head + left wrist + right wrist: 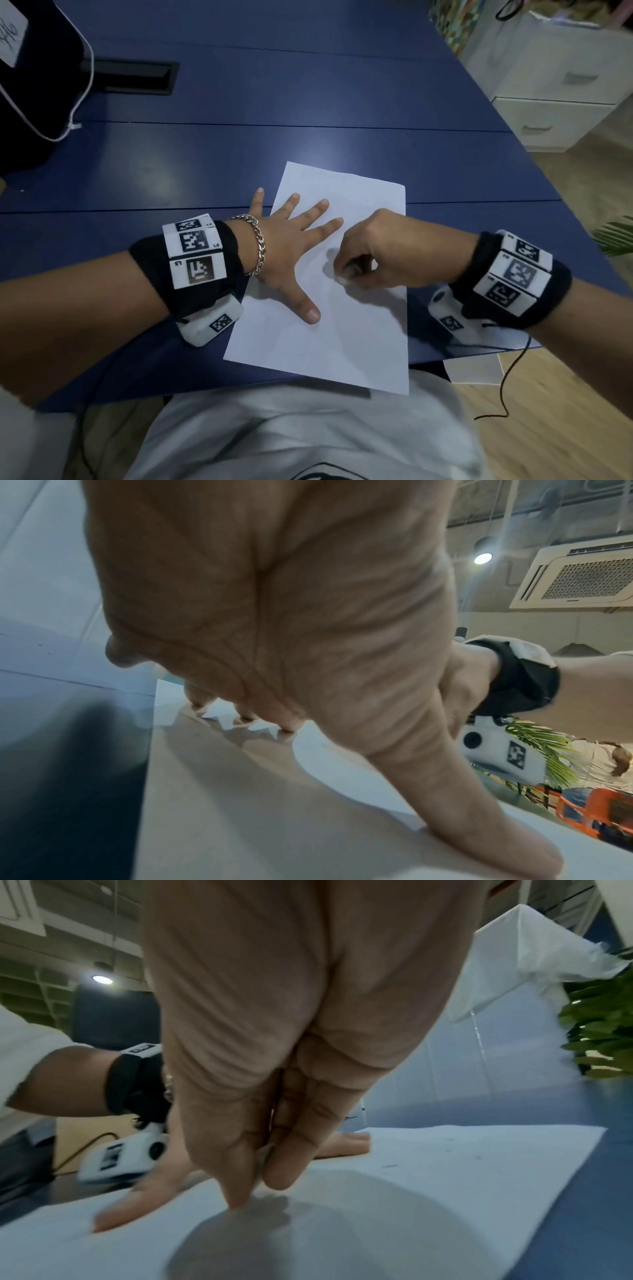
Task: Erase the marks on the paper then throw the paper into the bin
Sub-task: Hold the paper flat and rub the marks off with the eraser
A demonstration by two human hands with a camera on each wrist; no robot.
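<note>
Seen from above: white paper (342, 308), a single sheet, flat on a dark blue table (308, 85), near edge hanging slightly past the table's front edge, over a lap in light clothing. Left hand (291, 246) spread flat, fingers straight and splayed, pinning the sheet's left side; thumb and three fingers on the paper, little finger off it on the table. Right hand (376, 253) curled at mid-sheet, fingertips (240, 1199) pinched together and pressed down onto the surface; something small and pale at the tips, probably an eraser (340, 279), too blurred to confirm. Marks barely visible: a few faint specks (390, 1166) toward the far end in the right wrist view, none readable under the fingers. No bin in any view. Also present: black wristbands with coded white tags on both wrists, a chain bracelet (258, 245) on the left, a dark bag with white cord (34, 85) at far left, white drawers (548, 113) at far right. Handling, as a judgement: very light, thin, limp, easily creased or torn under hard rubbing, and prone to sliding on the smooth tabletop, hence the flat pinning palm close beside the rubbing point. Best taken later by the overhanging near edge or a corner, or crumpled whole in one fist for carrying. Erasing likely under way; disposal not yet begun.
</note>
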